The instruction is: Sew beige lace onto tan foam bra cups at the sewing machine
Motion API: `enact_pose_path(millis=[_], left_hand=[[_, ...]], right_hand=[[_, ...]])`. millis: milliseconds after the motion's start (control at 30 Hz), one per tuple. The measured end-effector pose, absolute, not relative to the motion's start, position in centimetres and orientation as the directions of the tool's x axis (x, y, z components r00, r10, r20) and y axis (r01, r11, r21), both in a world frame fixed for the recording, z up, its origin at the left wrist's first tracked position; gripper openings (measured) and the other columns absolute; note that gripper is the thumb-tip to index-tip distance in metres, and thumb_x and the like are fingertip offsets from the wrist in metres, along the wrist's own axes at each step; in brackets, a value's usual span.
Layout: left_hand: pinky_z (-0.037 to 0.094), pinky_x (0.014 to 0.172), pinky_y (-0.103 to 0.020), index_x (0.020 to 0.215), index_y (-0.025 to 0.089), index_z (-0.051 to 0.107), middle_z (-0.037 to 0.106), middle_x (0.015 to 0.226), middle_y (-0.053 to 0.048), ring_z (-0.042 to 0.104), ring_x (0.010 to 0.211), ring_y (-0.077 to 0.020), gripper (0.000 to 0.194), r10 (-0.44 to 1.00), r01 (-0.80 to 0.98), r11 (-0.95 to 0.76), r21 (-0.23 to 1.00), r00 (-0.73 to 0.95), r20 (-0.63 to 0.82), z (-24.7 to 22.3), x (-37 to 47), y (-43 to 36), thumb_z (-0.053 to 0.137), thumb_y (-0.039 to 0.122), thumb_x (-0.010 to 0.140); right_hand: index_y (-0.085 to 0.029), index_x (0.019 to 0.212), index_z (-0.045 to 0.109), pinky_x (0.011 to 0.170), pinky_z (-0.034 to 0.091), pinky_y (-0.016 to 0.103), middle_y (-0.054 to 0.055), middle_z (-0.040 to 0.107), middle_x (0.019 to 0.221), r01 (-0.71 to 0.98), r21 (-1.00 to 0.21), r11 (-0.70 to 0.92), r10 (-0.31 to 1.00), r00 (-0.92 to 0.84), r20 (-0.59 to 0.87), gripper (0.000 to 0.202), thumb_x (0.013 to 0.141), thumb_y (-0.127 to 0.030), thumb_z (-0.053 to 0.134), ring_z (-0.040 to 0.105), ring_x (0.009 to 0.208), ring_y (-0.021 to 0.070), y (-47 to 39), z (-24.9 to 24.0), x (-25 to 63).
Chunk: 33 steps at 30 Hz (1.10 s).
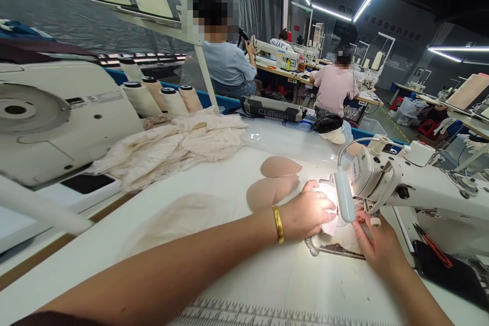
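A: Head view: left hand (311,212)?
B: Palm down, fingers spread, unclenched, on pale cloth (329,227).
A: Cloth position?
B: On the white table (244,270), beside the lit lamp (345,198) and near the sewing machine (424,186).
A: Right hand (382,242)?
B: Fingertips near the lamp's lower end; grip cannot be told. Two beige cup pieces (269,194) lie near the left hand.

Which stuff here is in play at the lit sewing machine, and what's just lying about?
In play:
- white JUKI sewing machine
- lit work lamp
- pale fabric piece under the left hand; right hand close to the needle area

Likely just lying about:
- orange-handled snips
- heaped cream fabric
- ruler
- beige cut pieces, though possibly related
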State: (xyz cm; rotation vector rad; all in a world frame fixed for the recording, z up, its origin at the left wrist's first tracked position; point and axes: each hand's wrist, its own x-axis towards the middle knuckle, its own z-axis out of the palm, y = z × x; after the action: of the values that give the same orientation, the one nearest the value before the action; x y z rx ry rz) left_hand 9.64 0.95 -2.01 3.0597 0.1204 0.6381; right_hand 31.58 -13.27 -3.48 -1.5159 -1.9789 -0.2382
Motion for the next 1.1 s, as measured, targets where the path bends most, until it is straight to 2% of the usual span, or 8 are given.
enact_pose_path(millis=[167, 300, 400, 533, 667, 800, 933, 1100], left_hand=[[0.035, 0.095, -0.047, 0.077, 0.019, 0.063, 0.071, 0.092, -0.002, 0.061, 0.083, -0.0213, 0.008, 0.037, 0.061, -0.997, -0.044, 0.91, 0.412, -1.8, 9.5, 0.1, 0.07, 0.016, 0.08], [0.038, 0.089, -0.044, 0.064, 0.018, 0.056, 0.064, 0.074, 0.001, 0.054, 0.069, -0.0178, 0.023, 0.021, 0.051, -0.996, -0.066, 0.915, 0.402, -1.5, 9.1, -1.1, 0.066, 0.018, 0.085], [0.038, 0.084, -0.043, 0.062, 0.018, 0.054, 0.06, 0.07, 0.001, 0.05, 0.064, -0.0163, 0.023, -0.012, 0.025, -0.996, -0.089, 0.922, 0.387, -1.4, 9.0, -1.8, 0.064, 0.013, 0.082], [0.038, 0.082, -0.043, 0.064, 0.018, 0.053, 0.057, 0.069, 0.002, 0.048, 0.062, -0.0154, 0.02, -0.035, 0.016, -0.992, -0.124, 0.918, 0.395, -1.6, 9.1, -2.0, 0.064, 0.01, 0.079], [0.038, 0.088, -0.047, 0.062, 0.017, 0.05, 0.06, 0.07, 0.001, 0.049, 0.064, -0.0161, 0.022, 0.015, 0.081, -0.988, -0.131, 0.899, 0.439, -2.0, 9.7, -1.8, 0.061, 0.008, 0.08], [0.035, 0.095, -0.052, 0.065, 0.017, 0.056, 0.06, 0.069, 0.0, 0.051, 0.067, -0.0177, 0.022, 0.058, 0.116, -0.988, -0.103, 0.892, 0.448, -2.4, 10.2, -1.1, 0.058, 0.009, 0.085], [0.031, 0.101, -0.053, 0.069, 0.018, 0.064, 0.063, 0.073, -0.001, 0.054, 0.071, -0.0185, 0.02, 0.082, 0.129, -0.989, -0.077, 0.892, 0.445, -2.3, 10.7, 0.3, 0.061, 0.013, 0.088], [0.033, 0.097, -0.053, 0.07, 0.017, 0.066, 0.065, 0.073, -0.004, 0.056, 0.07, -0.0218, 0.016, 0.088, 0.157, -0.979, -0.13, 0.903, 0.421, -1.5, 11.4, 0.3, 0.067, 0.017, 0.086]], right_hand=[[-0.024, 0.111, 0.059, 0.074, 0.053, 0.037, 0.006, 0.069, 0.098, 0.914, -0.21, 0.347, 0.862, -0.223, 0.456, 0.015, 0.105, -0.025, 0.045, 0.065, 0.086, 0.023, -13.7, -3.0, 31.3], [-0.025, 0.108, 0.063, 0.069, 0.049, 0.032, 0.004, 0.064, 0.092, 0.879, -0.227, 0.419, 0.884, -0.337, 0.325, 0.022, 0.104, -0.019, 0.042, 0.061, 0.081, 0.0199, -14.0, -2.4, 30.7], [-0.024, 0.103, 0.064, 0.071, 0.048, 0.033, 0.003, 0.06, 0.089, 0.874, -0.223, 0.431, 0.888, -0.366, 0.28, 0.024, 0.102, -0.015, 0.042, 0.059, 0.082, 0.0205, -14.1, -2.3, 30.3], [-0.024, 0.104, 0.064, 0.069, 0.048, 0.033, 0.003, 0.058, 0.086, 0.885, -0.21, 0.416, 0.89, -0.349, 0.295, 0.024, 0.102, -0.015, 0.042, 0.058, 0.08, 0.0205, -13.8, -2.8, 30.3], [-0.024, 0.104, 0.065, 0.066, 0.047, 0.033, 0.004, 0.058, 0.084, 0.911, -0.165, 0.377, 0.888, -0.305, 0.345, 0.024, 0.102, -0.017, 0.041, 0.061, 0.08, 0.0221, -13.4, -3.6, 30.4], [-0.024, 0.11, 0.064, 0.069, 0.051, 0.035, 0.007, 0.066, 0.097, 0.926, -0.164, 0.339, 0.885, -0.255, 0.389, 0.024, 0.101, -0.019, 0.043, 0.063, 0.084, 0.0233, -12.9, -4.3, 30.7], [-0.025, 0.108, 0.065, 0.065, 0.052, 0.034, 0.008, 0.069, 0.104, 0.947, -0.158, 0.279, 0.897, -0.199, 0.394, 0.023, 0.1, -0.02, 0.044, 0.065, 0.09, 0.0252, -12.5, -4.8, 30.9], [-0.025, 0.115, 0.064, 0.066, 0.052, 0.035, 0.008, 0.07, 0.105, 0.96, -0.121, 0.254, 0.898, -0.188, 0.398, 0.025, 0.102, -0.023, 0.043, 0.067, 0.094, 0.0263, -12.3, -4.9, 31.0]])
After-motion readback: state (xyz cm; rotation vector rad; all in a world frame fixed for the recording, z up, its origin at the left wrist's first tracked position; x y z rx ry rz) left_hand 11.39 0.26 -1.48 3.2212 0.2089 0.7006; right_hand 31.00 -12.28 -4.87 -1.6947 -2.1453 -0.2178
